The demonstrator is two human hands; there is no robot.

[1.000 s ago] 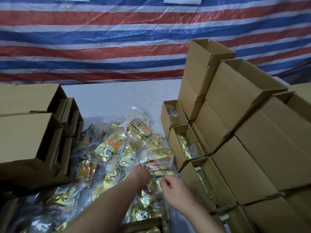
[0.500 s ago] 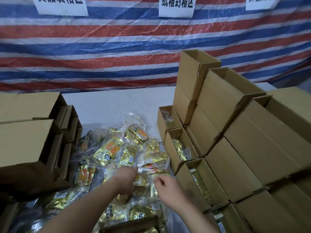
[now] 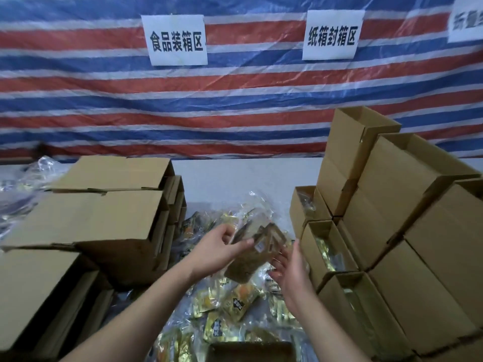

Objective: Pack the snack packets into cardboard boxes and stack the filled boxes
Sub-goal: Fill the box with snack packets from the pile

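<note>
Your left hand [image 3: 217, 250] grips a bunch of snack packets [image 3: 257, 246] above the bench pile; your right hand [image 3: 290, 267], fingers wide, steadies them. Packing step: next, slide them into the open box [image 3: 324, 250] right.

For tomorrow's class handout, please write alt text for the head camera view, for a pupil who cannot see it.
A person's left hand grips a bunch of brownish snack packets lifted above a heap of gold foil packets, with the open right hand against them. Closed brown cardboard boxes stack at left, open-topped ones at right, before a red, white and blue striped tarpaulin.
</note>
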